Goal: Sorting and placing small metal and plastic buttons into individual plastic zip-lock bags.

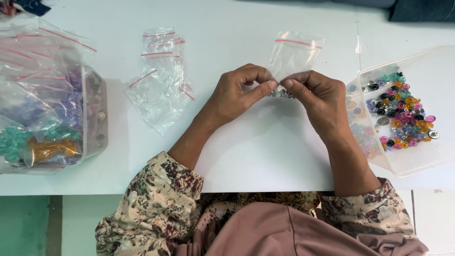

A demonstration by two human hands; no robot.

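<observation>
Now both hands meet above the white table (265, 156): the left hand (234, 97) and right hand (317, 97) each pinch a lower corner of a small clear plastic zip bag with a red seal strip (294, 54), which stands upright between their fingers, silvery pieces gathered at its bottom.

Two hands: a left hand (235, 97) and a right hand (316, 100). One small bag (293, 56) held up, two clear tubs (412, 163) (97, 118), one table (265, 151), and one pile of empty bags (161, 78), too overlapped to count.
</observation>
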